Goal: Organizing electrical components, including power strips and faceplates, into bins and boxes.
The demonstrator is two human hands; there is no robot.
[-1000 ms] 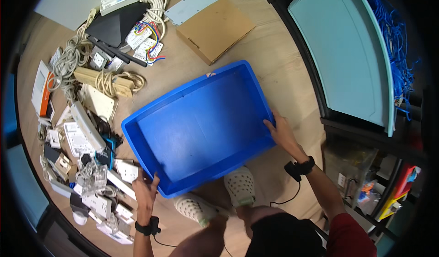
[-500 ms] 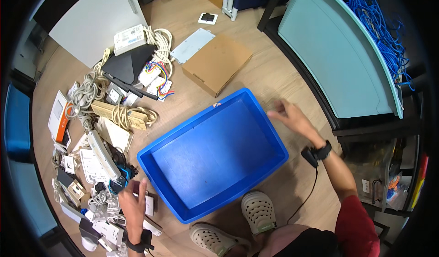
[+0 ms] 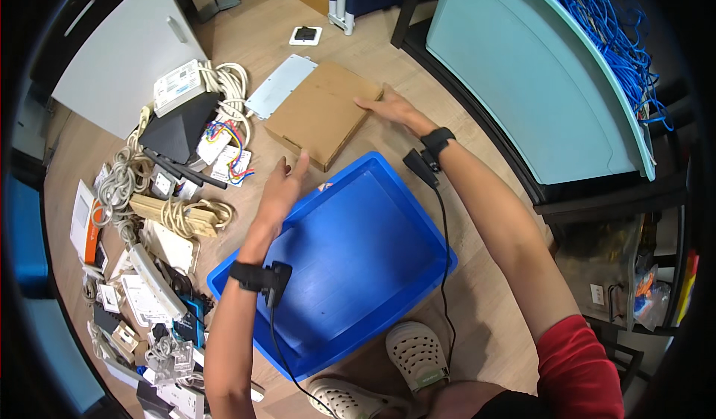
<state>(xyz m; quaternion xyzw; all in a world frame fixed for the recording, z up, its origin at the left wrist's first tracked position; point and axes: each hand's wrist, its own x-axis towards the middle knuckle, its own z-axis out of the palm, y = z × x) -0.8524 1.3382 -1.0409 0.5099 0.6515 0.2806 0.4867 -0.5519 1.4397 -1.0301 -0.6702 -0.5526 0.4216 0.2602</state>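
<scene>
The flat cardboard box (image 3: 321, 109) lies on the floor beyond the blue plastic tray (image 3: 343, 255). My right hand (image 3: 391, 109) is at the box's right corner, thumb along the top and fingers closed round the edge. My left hand (image 3: 287, 180) reaches across the tray to the box's near edge, fingers apart, apparently holding nothing; whether the fingertips touch the cardboard is unclear. A pale metal plate (image 3: 280, 79) lies behind the box. Left of both lies a heap of coiled cables (image 3: 119, 180), white electrical fittings and a black angular device (image 3: 175, 128).
A white cabinet panel (image 3: 112, 68) stands at back left. A light-turquoise panel (image 3: 529, 83) runs along the right, with blue cables (image 3: 611, 38) behind it. A shelf holding plastic bags (image 3: 597, 270) is at lower right. My clogs (image 3: 410, 352) are just below the tray.
Both hands have left the blue tray and moved forward to the cardboard box; my right hand has closed on its edge. The view has shifted, showing more of the back of the room.
</scene>
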